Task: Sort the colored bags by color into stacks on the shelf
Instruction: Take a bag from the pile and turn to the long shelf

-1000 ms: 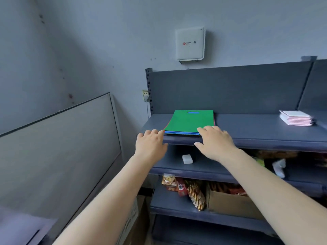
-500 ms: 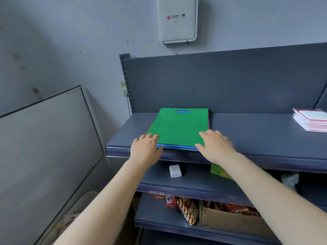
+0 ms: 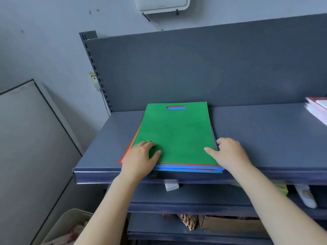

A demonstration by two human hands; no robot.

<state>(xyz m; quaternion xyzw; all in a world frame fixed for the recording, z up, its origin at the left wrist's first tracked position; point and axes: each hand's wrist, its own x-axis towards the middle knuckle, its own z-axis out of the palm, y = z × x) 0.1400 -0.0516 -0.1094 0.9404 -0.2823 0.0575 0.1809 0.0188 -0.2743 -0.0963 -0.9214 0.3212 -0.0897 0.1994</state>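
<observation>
Both grips moved onto bag stack [image 3: 177, 135]: left hand [image 3: 139, 160], right hand [image 3: 228, 154] flat; grey shelf [image 3: 265, 138], wall.

Two bare forearms in view, no sleeves, left hand [image 3: 139, 159] and right hand [image 3: 230, 153] both ungloved, no rings, no watch.

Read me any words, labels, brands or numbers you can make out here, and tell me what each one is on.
No text can be read.
White wall box: only its blank lower part shows.
Snack packets: print too blurred.
Green bag, paper stack: nothing printed shows.
</observation>
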